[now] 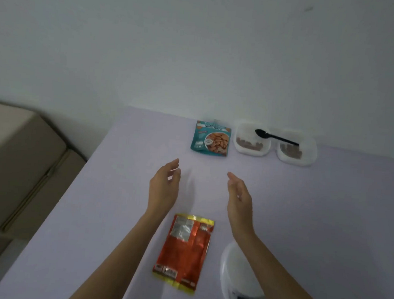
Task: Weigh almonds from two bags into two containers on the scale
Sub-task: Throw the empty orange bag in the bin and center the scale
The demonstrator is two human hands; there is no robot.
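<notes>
Left hand [164, 186] and right hand [239, 196] hover open, empty; the right forearm passes above the scale [234, 268]. A careless pull-back could knock it askew.

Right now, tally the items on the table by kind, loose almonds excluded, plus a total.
Bags: 2 (teal bag, orange bag)
Containers: 2 (left container, right container)
Spoons: 1 (black spoon)
Scales: 1 (white scale)
Total: 6
</notes>
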